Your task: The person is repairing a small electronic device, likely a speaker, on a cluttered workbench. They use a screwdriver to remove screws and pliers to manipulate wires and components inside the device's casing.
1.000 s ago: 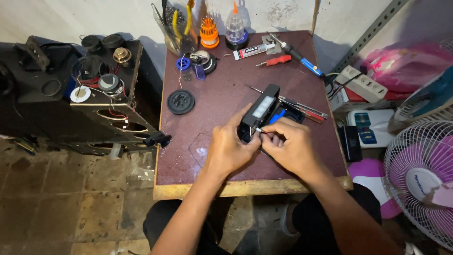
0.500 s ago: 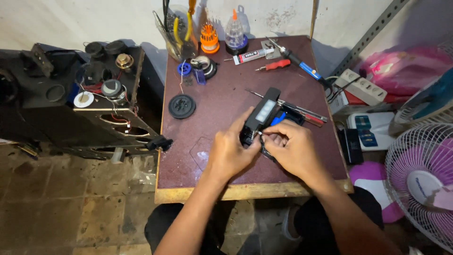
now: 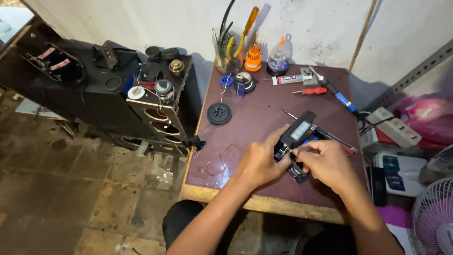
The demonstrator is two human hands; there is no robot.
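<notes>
While both hands meet over the dark maroon wooden table (image 3: 264, 127), the scene reads so:
Left hand (image 3: 258, 163): fingers clamped round the lower end of a black oblong plastic device with a small grey screen (image 3: 296, 133).
Right hand (image 3: 328, 165): fingertips pinched together at the device's near end; what they pinch is too small to tell.
Device: tilted, raised just above the table's front half.
Beside: red-handled screwdriver (image 3: 309, 91), round black disc (image 3: 219, 114).
</notes>
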